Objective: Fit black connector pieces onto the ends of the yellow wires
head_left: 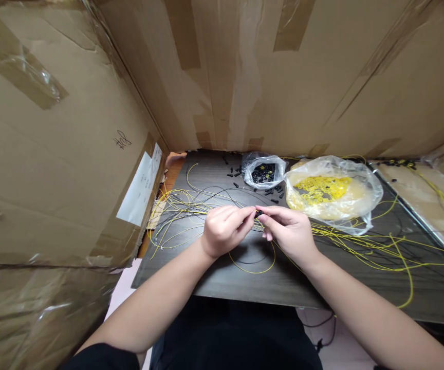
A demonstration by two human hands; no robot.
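My left hand point(225, 228) and my right hand point(290, 229) meet fingertip to fingertip above the middle of the table. Between them is a small black connector point(259, 213), pinched by the right thumb and forefinger. The left thumb and forefinger close on a thin yellow wire at the connector's end; its tip is mostly hidden by my fingers. Beneath both hands runs a loose bundle of yellow and black wires point(345, 237), fanning out to the left and right. One yellow wire loop point(253, 272) hangs toward the front of the table.
Behind my hands, a clear plastic bag point(247, 177) holds black connectors, with several more scattered around it. To its right sits a larger bag point(364, 198) of small yellow parts. Cardboard walls point(222, 103) stand at the back and left of the dark table point(206, 280).
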